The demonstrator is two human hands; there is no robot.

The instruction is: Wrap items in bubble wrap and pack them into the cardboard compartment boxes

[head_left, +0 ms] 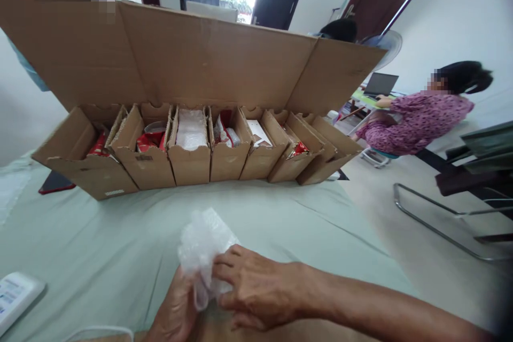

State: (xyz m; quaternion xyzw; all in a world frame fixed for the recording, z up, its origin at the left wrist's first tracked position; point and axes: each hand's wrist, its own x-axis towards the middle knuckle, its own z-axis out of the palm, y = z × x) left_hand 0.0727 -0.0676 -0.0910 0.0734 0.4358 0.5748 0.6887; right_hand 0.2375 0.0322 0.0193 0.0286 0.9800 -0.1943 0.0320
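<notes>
A crumpled piece of clear bubble wrap is between my two hands, low in the middle of the head view. My left hand grips its lower left side, thumb against the plastic. From the right, my right hand reaches across with curled fingers closed on the wrap's near edge. Motion blurs the plastic around the fingertips, and whether anything lies inside it I cannot tell. Under both hands spreads a pale green sheet.
Beyond my hands stands a row of open cardboard bins, several holding red packets or wrapped items, with a tall cardboard panel behind. A white device lies at left, a dark phone-like object farther back. A person sits right, at a laptop.
</notes>
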